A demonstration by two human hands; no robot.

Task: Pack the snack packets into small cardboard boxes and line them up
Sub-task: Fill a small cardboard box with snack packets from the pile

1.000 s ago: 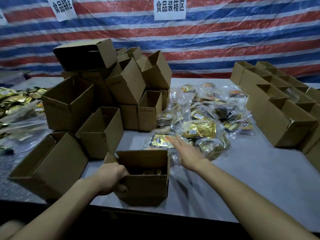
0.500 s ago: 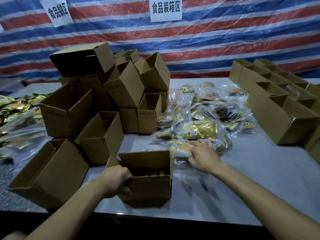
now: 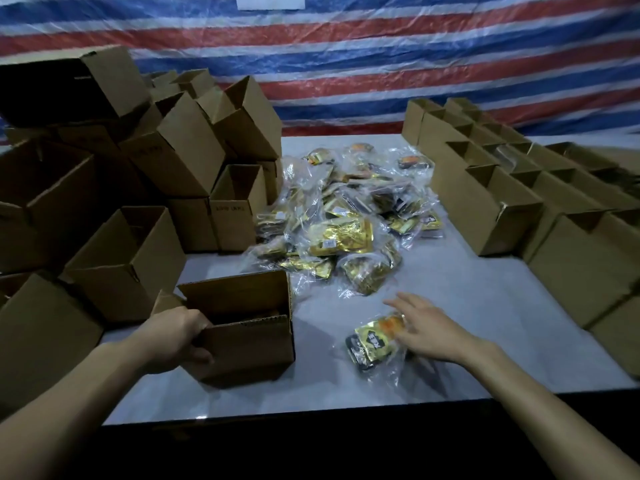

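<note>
Left hand (image 3: 173,336) grips the open box (image 3: 249,344) by its wall; right hand (image 3: 429,327), grip spread, touches a snack packet (image 3: 372,341)

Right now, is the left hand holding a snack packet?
No, the left hand grips a corner of the open box; the loose packet lies by the right hand.

1. Top middle of the frame, white sign (image 3: 270,1): cropped off, no writing showing.
2. Left of centre, cardboard box (image 3: 235,220): faint stamped print, way too blurry to read.
3. Lower centre, snack packet (image 3: 370,341): black logo patch, characters unreadable.
</note>
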